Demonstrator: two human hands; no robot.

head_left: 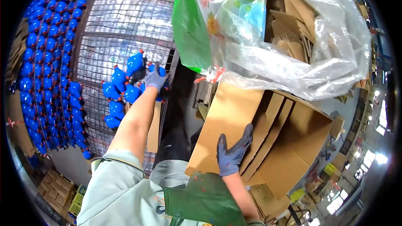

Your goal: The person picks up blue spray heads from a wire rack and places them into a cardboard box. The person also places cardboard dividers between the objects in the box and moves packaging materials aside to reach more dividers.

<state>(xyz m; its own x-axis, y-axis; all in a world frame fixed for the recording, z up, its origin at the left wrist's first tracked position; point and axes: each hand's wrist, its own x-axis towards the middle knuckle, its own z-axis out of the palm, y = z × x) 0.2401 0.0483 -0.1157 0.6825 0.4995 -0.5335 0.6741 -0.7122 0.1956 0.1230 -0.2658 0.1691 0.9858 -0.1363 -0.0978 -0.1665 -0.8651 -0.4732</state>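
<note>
My left hand (155, 78), in a grey-blue glove, reaches onto a wire-mesh table (109, 31). Its fingers lie over a blue rounded bottle-shaped piece (162, 71) with a red tip and look closed around it. Several more such blue pieces (118, 78) lie loose beside that hand, on the mesh. My right hand (231, 154), gloved alike, rests with fingers spread on the flap of an open cardboard box (230, 109). Inside the box stand cardboard strips (268, 129); no blue piece shows there.
Rows of blue pieces (46, 67) are lined up along the left. A large clear plastic bag (335, 54) with cardboard scraps (297, 12) stands beyond the box. Stacked cartons (56, 188) and yellow crates (77, 201) sit at lower left.
</note>
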